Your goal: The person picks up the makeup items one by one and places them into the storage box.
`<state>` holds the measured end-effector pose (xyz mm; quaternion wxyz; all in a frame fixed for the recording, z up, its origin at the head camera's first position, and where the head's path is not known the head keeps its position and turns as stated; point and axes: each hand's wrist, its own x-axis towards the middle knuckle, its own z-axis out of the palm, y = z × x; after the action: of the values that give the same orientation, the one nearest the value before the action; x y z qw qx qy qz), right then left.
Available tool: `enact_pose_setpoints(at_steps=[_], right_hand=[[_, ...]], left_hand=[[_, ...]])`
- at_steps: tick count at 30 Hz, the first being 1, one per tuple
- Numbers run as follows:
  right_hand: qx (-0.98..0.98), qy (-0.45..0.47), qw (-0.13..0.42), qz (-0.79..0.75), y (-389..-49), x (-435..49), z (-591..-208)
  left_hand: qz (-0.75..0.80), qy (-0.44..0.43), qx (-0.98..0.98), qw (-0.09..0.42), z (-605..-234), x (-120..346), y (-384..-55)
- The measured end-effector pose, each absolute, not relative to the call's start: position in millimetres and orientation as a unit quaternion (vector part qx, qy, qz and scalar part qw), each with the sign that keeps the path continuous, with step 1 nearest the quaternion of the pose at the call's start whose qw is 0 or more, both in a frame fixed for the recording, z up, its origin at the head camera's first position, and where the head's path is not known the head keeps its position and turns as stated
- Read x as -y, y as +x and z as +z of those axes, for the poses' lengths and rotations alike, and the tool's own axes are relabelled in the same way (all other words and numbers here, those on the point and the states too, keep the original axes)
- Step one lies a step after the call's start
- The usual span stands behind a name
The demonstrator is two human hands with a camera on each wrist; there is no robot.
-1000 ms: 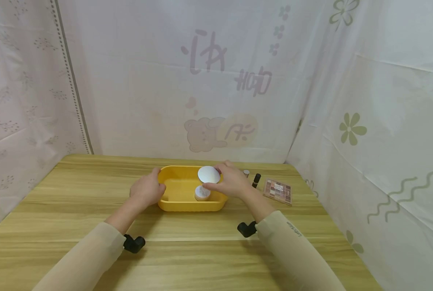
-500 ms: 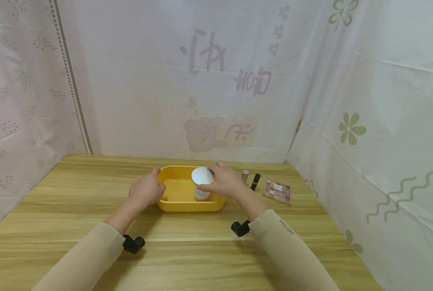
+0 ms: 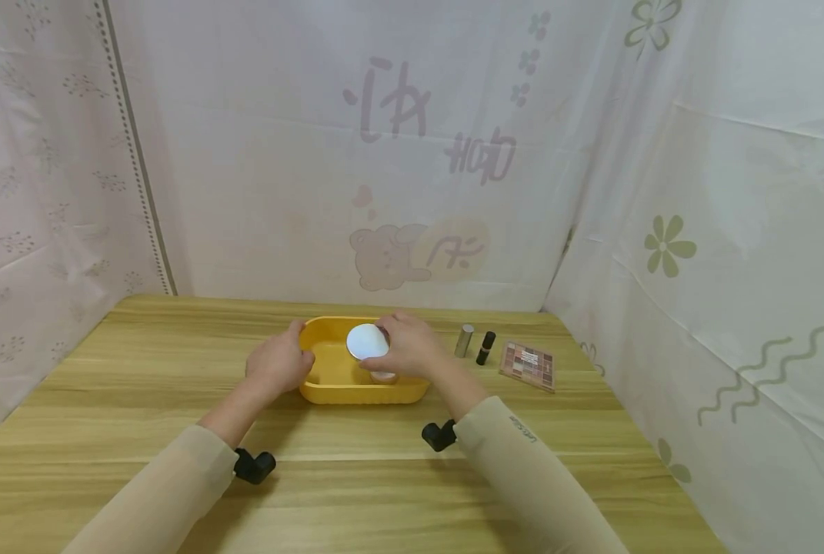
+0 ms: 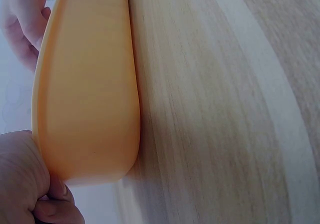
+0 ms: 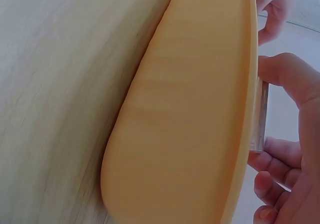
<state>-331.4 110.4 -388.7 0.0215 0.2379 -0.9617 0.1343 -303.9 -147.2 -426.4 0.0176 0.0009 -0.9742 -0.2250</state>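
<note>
A yellow plastic bin (image 3: 363, 395) with rounded corners sits on the wooden table. My left hand (image 3: 280, 358) grips its left end, and in the left wrist view the fingers (image 4: 55, 210) bend around the rim. Over the middle of the bin, my right hand (image 3: 412, 345) pinches a round cosmetic case (image 3: 366, 341) with a shiny white top. The right wrist view shows the case's clear side (image 5: 257, 119) between thumb and fingers, partly behind the bin wall (image 5: 185, 103). Inside the bin, a smaller round jar (image 3: 384, 378) is mostly hidden beneath the right hand.
Right of the bin, a silver tube (image 3: 463, 341) and a black tube (image 3: 485, 348) are on the table (image 3: 356, 492). An eyeshadow palette (image 3: 528, 365) lies flat beyond them. Patterned white curtains (image 3: 259, 192) hang behind the table and at both sides.
My right hand has moved left with the round case, from the bin's right side toward its middle. It now covers most of the small jar. The left hand has stayed on the rim.
</note>
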Motion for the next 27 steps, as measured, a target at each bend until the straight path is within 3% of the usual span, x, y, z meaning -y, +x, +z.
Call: enact_pose_setpoints(at_steps=[27], right_hand=[[0.96, 0.267, -0.001, 0.086, -335, -78, -405]], left_hand=[[-0.227, -0.004, 0.974, 0.022, -427, 147, -303]])
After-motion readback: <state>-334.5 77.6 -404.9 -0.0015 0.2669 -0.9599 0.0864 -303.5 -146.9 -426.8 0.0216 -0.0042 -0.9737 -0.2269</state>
